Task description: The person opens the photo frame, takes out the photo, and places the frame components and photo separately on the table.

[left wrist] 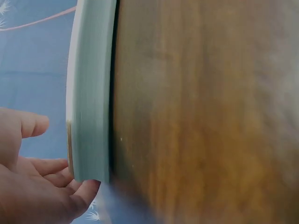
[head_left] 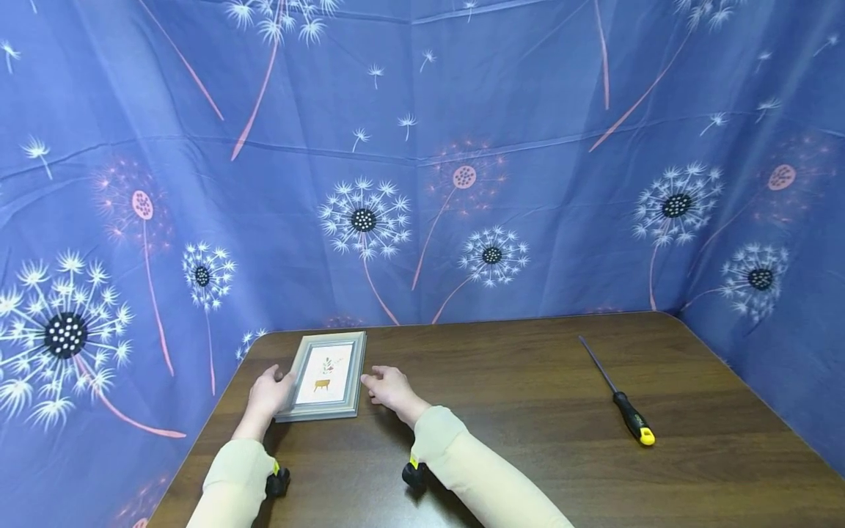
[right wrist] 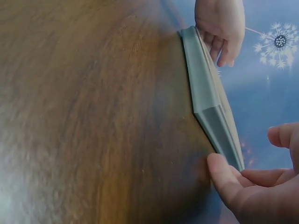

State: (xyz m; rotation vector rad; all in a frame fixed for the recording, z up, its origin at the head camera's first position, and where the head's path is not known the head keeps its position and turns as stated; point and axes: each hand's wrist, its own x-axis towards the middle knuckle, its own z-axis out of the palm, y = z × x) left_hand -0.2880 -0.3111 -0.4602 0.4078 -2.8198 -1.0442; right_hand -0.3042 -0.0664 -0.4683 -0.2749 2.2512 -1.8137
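A picture frame [head_left: 356, 381] in pale grey-green lies flat on the brown table, showing a print of a plant in a yellow pot. My left hand [head_left: 267, 392] is at its left edge. In the left wrist view the fingers [left wrist: 86, 191] touch the frame's corner while the thumb stays raised. On the other side, my right hand [head_left: 391, 387] has its fingertips right at the frame's right edge. The right wrist view shows that thumb lifted away and the fingers [right wrist: 219, 165] loosely extended beside the frame's side.
A screwdriver [head_left: 631, 414] with a black and yellow handle lies on the right part of the wooden table [head_left: 495, 396], its shaft pointing toward the back. Blue cloth [head_left: 561, 220] with dandelion prints hangs behind the table and along both sides.
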